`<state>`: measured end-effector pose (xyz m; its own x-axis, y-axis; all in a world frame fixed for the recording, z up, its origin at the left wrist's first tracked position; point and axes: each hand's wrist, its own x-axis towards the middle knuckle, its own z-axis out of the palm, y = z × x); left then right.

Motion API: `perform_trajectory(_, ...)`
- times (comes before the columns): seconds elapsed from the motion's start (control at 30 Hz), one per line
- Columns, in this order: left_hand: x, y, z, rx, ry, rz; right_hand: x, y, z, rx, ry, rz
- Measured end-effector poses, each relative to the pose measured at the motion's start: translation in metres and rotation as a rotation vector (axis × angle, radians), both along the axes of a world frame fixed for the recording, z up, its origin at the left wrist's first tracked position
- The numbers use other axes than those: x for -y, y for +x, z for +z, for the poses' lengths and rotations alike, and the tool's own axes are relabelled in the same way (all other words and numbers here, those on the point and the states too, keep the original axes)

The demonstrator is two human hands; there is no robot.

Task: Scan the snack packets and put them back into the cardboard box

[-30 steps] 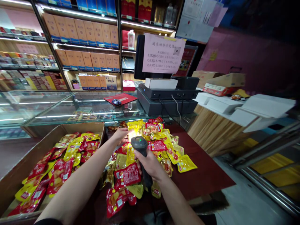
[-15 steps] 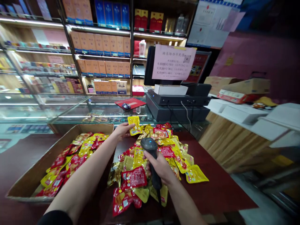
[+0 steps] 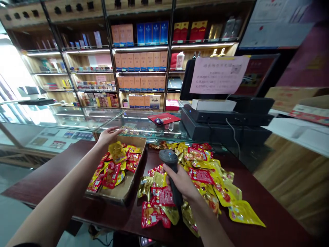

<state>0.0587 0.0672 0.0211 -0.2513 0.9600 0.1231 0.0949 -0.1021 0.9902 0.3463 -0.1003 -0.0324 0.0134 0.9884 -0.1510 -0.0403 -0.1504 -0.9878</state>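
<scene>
My left hand (image 3: 110,134) is over the back of a cardboard box (image 3: 125,198), fingers stretched out and nothing in them. Just below it a yellow packet (image 3: 117,152) shows, slightly blurred, above the other red and yellow packets (image 3: 111,175) in the box. My right hand (image 3: 180,180) is wrapped round the handle of a black barcode scanner (image 3: 169,157), its head pointing up and away. Around and under the scanner lies a loose pile of red, yellow and gold snack packets (image 3: 202,175) on the dark red table (image 3: 203,236).
Behind the table is a glass counter (image 3: 128,118) with a red mat (image 3: 168,119) and a mouse (image 3: 158,121). A cash register (image 3: 203,127) with a paper-covered screen (image 3: 218,73) stands at the back right. Shelves of boxed goods line the wall.
My left hand has moved left from the pile to above the box and let go of the yellow packet. The view has turned left. My right hand still holds the scanner.
</scene>
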Motion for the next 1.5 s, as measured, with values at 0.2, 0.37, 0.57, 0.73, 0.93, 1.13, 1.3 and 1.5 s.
perform_trajectory(0.2,-0.003,0.056,-0.002,-0.093,0.053,-0.159,0.005,0.014,-0.004,-0.011,0.004,-0.033)
perform_trajectory(0.37,-0.008,0.146,-0.028,-0.118,0.002,-0.412,0.014,0.040,-0.006,-0.033,-0.012,-0.120)
perform_trajectory(0.57,-0.003,0.251,-0.066,-0.189,0.046,-0.684,0.028,0.073,-0.008,-0.051,-0.022,-0.268)
perform_trajectory(0.73,0.011,0.303,-0.085,-0.617,0.284,-0.699,0.035,0.095,-0.012,-0.011,-0.065,-0.369)
perform_trajectory(0.93,0.016,0.318,-0.095,-0.813,0.352,-0.773,0.039,0.103,-0.016,-0.007,-0.100,-0.421)
perform_trajectory(1.13,0.004,0.286,-0.082,-0.649,0.108,-0.815,0.036,0.094,-0.016,-0.020,-0.125,-0.412)
perform_trajectory(1.3,-0.009,0.237,-0.079,0.014,-0.389,-0.906,0.030,0.076,-0.015,-0.047,-0.084,-0.345)
perform_trajectory(1.5,-0.011,0.215,-0.100,0.222,-0.537,-0.866,0.021,0.055,-0.015,-0.101,-0.063,-0.241)
